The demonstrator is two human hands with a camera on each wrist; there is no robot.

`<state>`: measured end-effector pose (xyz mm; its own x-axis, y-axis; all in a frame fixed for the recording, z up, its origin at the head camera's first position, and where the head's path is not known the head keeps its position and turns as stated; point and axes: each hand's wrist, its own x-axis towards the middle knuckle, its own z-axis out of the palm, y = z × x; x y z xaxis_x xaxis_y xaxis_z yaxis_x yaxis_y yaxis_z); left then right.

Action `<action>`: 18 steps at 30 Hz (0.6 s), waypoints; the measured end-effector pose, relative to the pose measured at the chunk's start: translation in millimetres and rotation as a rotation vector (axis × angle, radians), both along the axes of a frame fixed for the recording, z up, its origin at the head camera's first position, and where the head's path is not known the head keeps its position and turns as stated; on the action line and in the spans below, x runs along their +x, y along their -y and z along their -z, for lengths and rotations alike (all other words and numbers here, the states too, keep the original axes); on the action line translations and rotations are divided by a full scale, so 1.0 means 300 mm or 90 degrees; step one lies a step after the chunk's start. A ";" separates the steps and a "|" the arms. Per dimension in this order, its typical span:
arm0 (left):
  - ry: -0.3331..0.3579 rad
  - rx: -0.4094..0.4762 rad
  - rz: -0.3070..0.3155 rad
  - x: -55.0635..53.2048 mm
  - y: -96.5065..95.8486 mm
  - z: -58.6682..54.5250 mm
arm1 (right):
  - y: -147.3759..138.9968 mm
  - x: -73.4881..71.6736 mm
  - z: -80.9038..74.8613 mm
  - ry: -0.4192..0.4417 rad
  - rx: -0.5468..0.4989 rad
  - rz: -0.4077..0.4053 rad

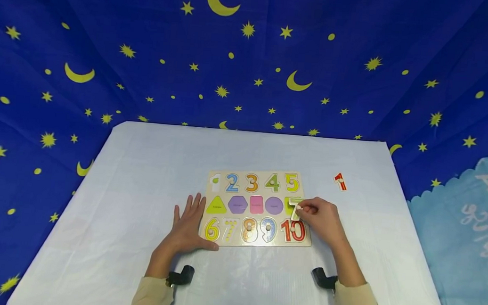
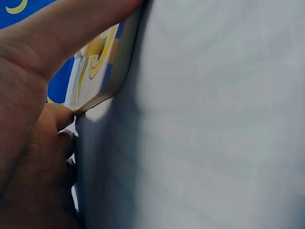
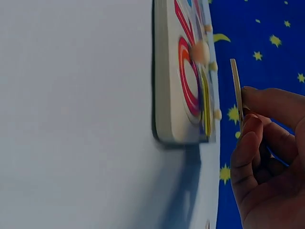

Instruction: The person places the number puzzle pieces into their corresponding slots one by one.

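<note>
A wooden number puzzle board (image 1: pixel 259 244) lies flat on the white table. My left hand (image 1: pixel 188 226) rests at its left side, fingers spread along the edge and thumb by the front edge; the left wrist view shows that hand (image 2: pixel 28 119) at the board's corner. Between thumb and fingers, my right hand (image 1: pixel 322 219) pinches the small knob of a number 7 piece (image 1: pixel 294 212). That piece is over the green shape at the right end of the middle row. Seen edge-on in the right wrist view, the piece (image 3: pixel 236 81) is raised above the board.
A red number 1 piece (image 1: pixel 340 182) lies on the table, right of the board. The 1 slot (image 1: pixel 215 181) and the dotted 7 slot (image 1: pixel 229 229) show bare. Knobbed pieces such as the 10 (image 1: pixel 293 231) fill other slots. A blue star-patterned cloth (image 1: pixel 247 101) hangs behind.
</note>
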<state>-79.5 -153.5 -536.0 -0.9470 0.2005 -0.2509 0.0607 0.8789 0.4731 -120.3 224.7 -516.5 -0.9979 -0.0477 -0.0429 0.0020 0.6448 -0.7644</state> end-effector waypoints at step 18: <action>0.005 0.007 -0.001 0.002 -0.003 -0.006 | 0.083 0.009 -0.003 -0.020 -0.020 -0.061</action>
